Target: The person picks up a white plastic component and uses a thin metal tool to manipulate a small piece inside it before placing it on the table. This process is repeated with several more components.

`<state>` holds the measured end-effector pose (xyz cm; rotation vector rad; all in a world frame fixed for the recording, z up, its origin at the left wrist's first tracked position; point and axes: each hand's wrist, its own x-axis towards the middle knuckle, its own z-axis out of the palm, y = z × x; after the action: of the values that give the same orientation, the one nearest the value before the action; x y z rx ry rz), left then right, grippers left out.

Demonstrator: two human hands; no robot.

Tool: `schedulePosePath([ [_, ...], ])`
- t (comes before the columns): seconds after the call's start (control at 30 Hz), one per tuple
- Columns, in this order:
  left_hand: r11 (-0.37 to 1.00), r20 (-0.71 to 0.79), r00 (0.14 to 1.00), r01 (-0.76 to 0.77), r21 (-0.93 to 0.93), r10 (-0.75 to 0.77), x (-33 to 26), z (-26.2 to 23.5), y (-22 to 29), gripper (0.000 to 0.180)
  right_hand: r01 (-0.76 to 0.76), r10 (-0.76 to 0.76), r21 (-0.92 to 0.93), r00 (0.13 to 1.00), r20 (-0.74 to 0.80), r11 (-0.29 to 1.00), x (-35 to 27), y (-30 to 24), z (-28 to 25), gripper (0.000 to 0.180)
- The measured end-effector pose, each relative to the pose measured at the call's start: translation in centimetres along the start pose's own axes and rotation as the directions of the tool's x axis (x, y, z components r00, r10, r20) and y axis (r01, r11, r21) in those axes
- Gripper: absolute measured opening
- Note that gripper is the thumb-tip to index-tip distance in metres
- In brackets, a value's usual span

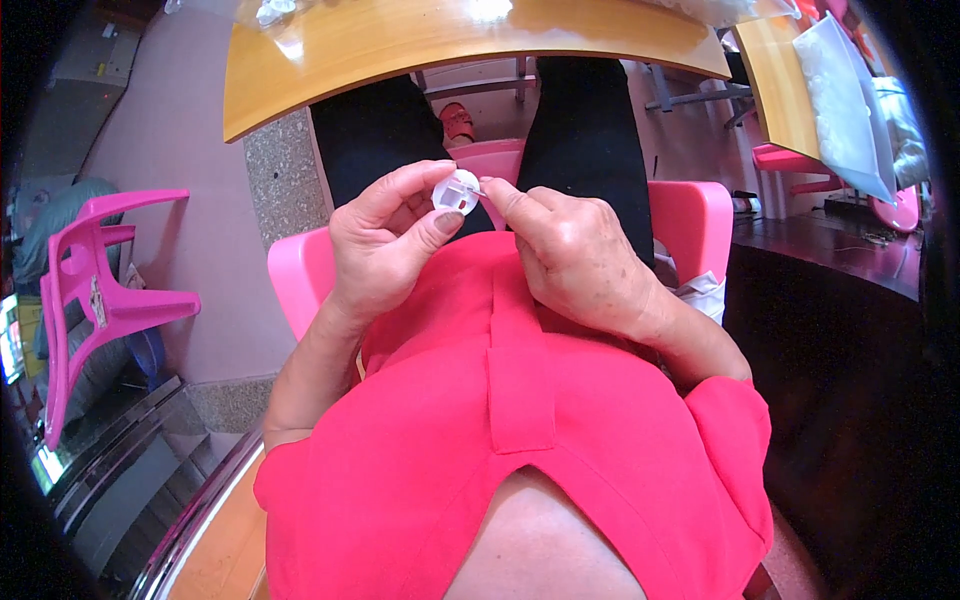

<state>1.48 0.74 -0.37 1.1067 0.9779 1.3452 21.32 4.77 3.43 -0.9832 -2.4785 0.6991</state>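
Observation:
Between the thumb and fingers of my left hand (385,235) is a small round white plastic part (455,193), its hollow, ribbed side facing up. A small reddish spot shows inside it. My right hand (580,245) is closed, its forefinger stretched toward the part's right edge. A thin, greyish sliver of a thing (477,192) sticks out from the right fingertips and touches the part; its kind is too small to make out. Both hands are held over my lap, in front of the red top.
A wooden table (430,45) stands ahead, with clear plastic bags (275,12) on it. At right a translucent white bin (850,110) full of white pieces rests by a second table (775,80). Left lies a tipped pink plastic chair (120,290). I sit in a pink armchair (695,225).

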Motion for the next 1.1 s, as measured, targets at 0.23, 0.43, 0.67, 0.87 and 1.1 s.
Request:
schedulePosePath([
  [0.23,0.987,0.045,0.996,-0.079,0.139,0.073,0.1,-0.1,0.2,0.034,0.007,-0.003,-0.051,0.997,0.08,0.999,0.0,0.0,-0.1,0.037],
  [0.43,0.988,0.026,0.997,-0.077,0.134,0.074,0.1,0.1,0.0,0.033,-0.003,0.005,-0.026,0.998,0.065,1.0,-0.1,0.0,0.7,0.039],
  [0.67,0.989,0.024,0.999,-0.044,0.138,0.042,-0.1,0.1,-0.2,0.031,-0.041,0.053,-0.085,0.988,0.144,0.995,0.0,-0.3,0.4,0.04],
  [0.87,0.974,0.072,0.997,-0.042,0.225,0.026,-0.2,-0.3,-0.8,0.027,-0.004,0.027,-0.099,0.972,0.233,0.995,0.3,-0.2,-0.4,0.032],
  [1.1,0.98,0.129,0.972,0.199,0.014,-0.199,0.2,-0.6,-1.5,0.028,-0.016,0.041,-0.068,0.923,0.384,0.998,0.4,0.5,-1.3,0.027],
])
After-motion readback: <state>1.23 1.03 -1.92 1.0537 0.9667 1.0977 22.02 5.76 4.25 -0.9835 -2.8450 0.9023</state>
